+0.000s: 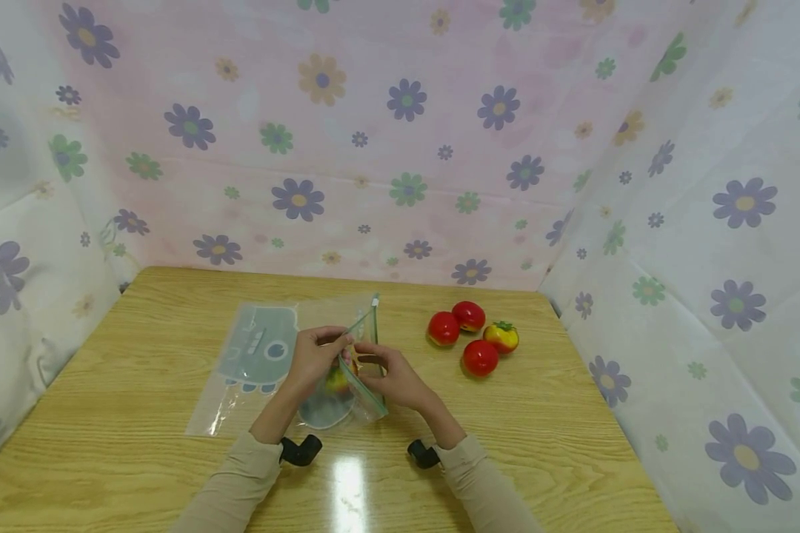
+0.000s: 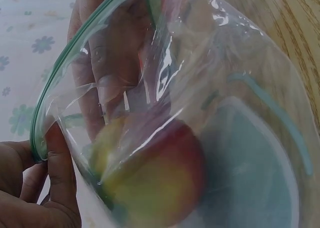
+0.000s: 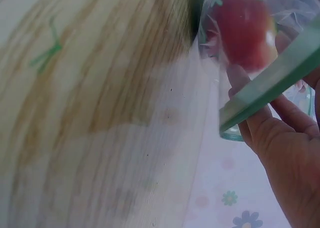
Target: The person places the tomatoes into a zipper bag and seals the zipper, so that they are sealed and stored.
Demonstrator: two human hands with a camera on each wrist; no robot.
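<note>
A clear zip bag (image 1: 256, 348) with a green slider edge and a blue-grey cartoon print lies on the table, its mouth raised toward the right. My left hand (image 1: 313, 361) pinches the bag's rim. Inside the bag is a round red-and-yellow toy tomato (image 2: 160, 173), seen through the plastic. At the parted mouth is my right hand (image 1: 400, 377); its fingers reach past the green zip strip (image 3: 272, 82), fairly straight, beside the tomato. Whether the fingertips touch it I cannot tell.
To the right on the wooden table (image 1: 547, 437) stand several more toy tomatoes: a plain red one (image 1: 480, 358) in front, and a red-and-yellow one (image 1: 501, 338) with a green top beside it. Flower-printed cloth (image 1: 367, 170) walls in the back and sides.
</note>
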